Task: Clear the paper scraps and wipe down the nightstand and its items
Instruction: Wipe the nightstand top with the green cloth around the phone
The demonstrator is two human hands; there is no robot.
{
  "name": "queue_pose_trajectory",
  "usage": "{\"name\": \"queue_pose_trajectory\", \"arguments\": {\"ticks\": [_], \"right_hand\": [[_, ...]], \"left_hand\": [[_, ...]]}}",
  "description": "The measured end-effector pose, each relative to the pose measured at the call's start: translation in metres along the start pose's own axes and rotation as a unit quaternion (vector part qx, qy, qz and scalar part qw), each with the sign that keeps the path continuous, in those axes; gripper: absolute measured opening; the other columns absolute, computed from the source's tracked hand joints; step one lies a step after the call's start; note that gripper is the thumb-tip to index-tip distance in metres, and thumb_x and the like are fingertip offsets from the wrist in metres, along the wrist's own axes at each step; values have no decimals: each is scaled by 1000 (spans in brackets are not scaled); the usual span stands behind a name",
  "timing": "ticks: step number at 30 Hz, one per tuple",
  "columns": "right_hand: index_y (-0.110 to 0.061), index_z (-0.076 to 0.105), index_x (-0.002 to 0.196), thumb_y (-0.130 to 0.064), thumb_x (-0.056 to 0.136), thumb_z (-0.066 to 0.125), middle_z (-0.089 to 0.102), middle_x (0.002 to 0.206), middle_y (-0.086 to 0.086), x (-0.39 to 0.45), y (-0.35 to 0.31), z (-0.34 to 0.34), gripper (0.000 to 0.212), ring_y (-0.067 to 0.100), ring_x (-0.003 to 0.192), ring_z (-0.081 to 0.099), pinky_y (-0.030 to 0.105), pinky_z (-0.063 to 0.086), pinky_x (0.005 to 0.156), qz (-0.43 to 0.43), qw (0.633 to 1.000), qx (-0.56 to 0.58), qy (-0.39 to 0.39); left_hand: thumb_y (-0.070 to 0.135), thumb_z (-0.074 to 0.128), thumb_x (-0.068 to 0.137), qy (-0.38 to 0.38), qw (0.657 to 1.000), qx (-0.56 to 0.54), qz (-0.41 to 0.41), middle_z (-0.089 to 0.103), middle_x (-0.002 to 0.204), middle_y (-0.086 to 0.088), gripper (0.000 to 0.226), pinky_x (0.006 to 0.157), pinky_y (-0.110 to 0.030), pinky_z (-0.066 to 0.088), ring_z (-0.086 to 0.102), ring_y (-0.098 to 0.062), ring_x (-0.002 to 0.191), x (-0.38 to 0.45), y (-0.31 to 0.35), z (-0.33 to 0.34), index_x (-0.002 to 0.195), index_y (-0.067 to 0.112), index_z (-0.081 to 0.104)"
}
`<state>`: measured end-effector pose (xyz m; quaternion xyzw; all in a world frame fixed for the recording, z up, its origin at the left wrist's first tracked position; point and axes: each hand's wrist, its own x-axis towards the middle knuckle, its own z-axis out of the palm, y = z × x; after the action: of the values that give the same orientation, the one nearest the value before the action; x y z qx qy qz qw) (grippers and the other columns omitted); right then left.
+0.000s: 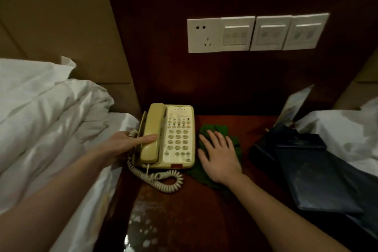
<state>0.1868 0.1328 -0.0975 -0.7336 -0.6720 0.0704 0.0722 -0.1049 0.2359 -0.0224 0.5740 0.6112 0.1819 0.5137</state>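
A beige corded telephone [173, 137] sits at the back left of the dark wooden nightstand [204, 210]. My left hand [124, 145] grips the phone's left side, thumb lying across the handset. Just right of the phone, my right hand [219, 157] presses flat with spread fingers on a crumpled green cloth [216, 131] lying on the nightstand top. The phone's coiled cord [161, 180] loops in front of it.
Dark blue folders [311, 174] lie on the nightstand's right side, with a standing card [294, 106] behind them. White bedding [51, 118] flanks the left, more white bedding [343, 135] the right. A socket and switch panel [257, 32] is on the wall. Wet patches shine on the front surface [143, 227].
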Motion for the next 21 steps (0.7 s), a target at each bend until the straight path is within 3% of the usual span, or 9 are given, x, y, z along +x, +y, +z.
{"name": "queue_pose_trajectory", "arguments": {"ticks": [5, 10, 13, 15, 17, 18, 21], "right_hand": [[-36, 9, 163, -63, 102, 5, 2, 172, -5, -16, -3, -2, 66, 18, 157, -6, 48, -4, 127, -15, 1000, 1, -2], [-43, 7, 161, -69, 101, 4, -2, 170, -13, -57, 2, 4, 66, 12, 156, -9, 44, -4, 127, -43, 999, -1, -2], [-42, 10, 161, -68, 101, 4, 5, 171, -9, -36, 3, 2, 66, 15, 157, -2, 45, -1, 128, 1, 1000, -9, 12], [-40, 10, 162, -66, 100, 4, 6, 171, -6, -19, -2, 4, 67, 18, 157, -1, 47, 0, 127, 24, 1000, -10, 15], [-38, 9, 163, -64, 100, 4, 4, 172, -4, -7, -6, 8, 68, 20, 157, -2, 49, -1, 127, 32, 999, -13, 10], [-37, 8, 163, -64, 100, 3, 3, 172, -3, -4, -7, 8, 69, 21, 157, -2, 49, -1, 127, 28, 999, -16, 7], [-36, 6, 163, -63, 100, 0, 1, 172, -5, -10, -7, 6, 69, 19, 157, -6, 48, -2, 127, -16, 1000, -24, -2]], "left_hand": [[53, 93, 68, 27, 1000, -4, -1, 78, 100, 1, 50, 64, -24, 53, 72, -12, 89, -7, 1, 3, 99, 18, 75], [66, 93, 57, 31, 999, 27, 12, 80, 106, 4, 67, 94, -36, 60, 75, -16, 102, -13, 1, 2, 105, 23, 75], [59, 88, 73, 26, 998, 45, 26, 75, 112, 5, 59, 91, -31, 56, 71, -11, 100, -21, 7, 8, 116, 23, 69], [68, 84, 73, 40, 996, 80, 17, 66, 136, -1, 93, 90, -31, 54, 67, -15, 113, -22, 8, 10, 146, 20, 54], [85, 79, 62, 91, 984, 150, 10, 43, 162, -6, 130, 108, -42, 50, 52, -25, 140, -19, 3, 10, 164, 24, 28], [88, 76, 61, 124, 974, 187, 22, 35, 166, -6, 132, 116, -46, 44, 43, -27, 147, -17, 2, 9, 166, 27, 23], [74, 70, 82, 187, 929, 292, 130, 45, 156, -2, 94, 112, -43, 45, 46, -23, 142, -24, 6, 22, 158, 26, 42]]}}
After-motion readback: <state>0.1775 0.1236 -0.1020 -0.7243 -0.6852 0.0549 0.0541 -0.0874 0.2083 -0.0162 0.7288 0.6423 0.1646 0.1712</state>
